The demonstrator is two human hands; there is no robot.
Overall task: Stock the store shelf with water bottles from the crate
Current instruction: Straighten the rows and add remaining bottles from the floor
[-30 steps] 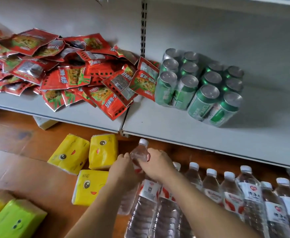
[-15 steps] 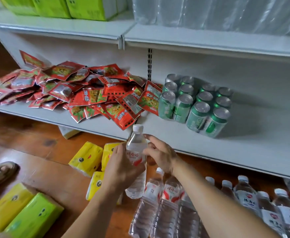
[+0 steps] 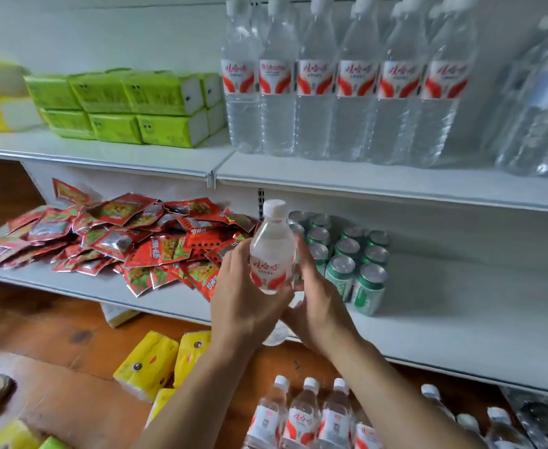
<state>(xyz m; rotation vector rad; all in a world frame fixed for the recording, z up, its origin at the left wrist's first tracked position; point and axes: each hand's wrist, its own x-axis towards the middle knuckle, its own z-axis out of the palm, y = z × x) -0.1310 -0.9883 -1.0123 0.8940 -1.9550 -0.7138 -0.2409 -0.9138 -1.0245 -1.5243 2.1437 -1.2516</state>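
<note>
1. Both hands hold one small clear plastic water bottle with a white cap and red label (image 3: 272,254): the left hand (image 3: 245,306) wraps its lower body, the right hand (image 3: 319,306) cups the far side.
2. The bottle is upright in the air before the middle shelf (image 3: 460,335). It looks mid-carry; next comes setting it down on bare shelf.
3. Green drink cans (image 3: 347,257) stand just behind, red snack packets (image 3: 120,241) to the left; both crowd the spot.
4. Tall clear bottles (image 3: 340,82) line the upper shelf (image 3: 379,179); more small bottles (image 3: 302,419) wait below.
</note>
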